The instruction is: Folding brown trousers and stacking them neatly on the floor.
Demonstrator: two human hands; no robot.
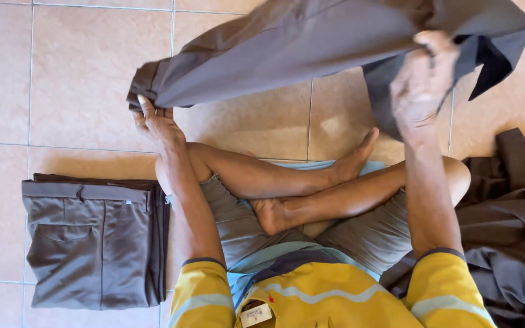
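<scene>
Stretching grey trousers [311,42] out above the tiled floor [80,85].
Left hand [156,121] pinches the waistband end, right hand [423,79] clamps the other; even tension keeps folds clean, like the folded stack [92,243].

grey-brown trousers [311,48] held up, folded stack [92,243] the same grey-brown, heap [511,231] darker brown. floor [80,79] is beige-pink tile. shirt [311,297] yellow with pale stripes; shorts [360,237] olive-grey.
</scene>
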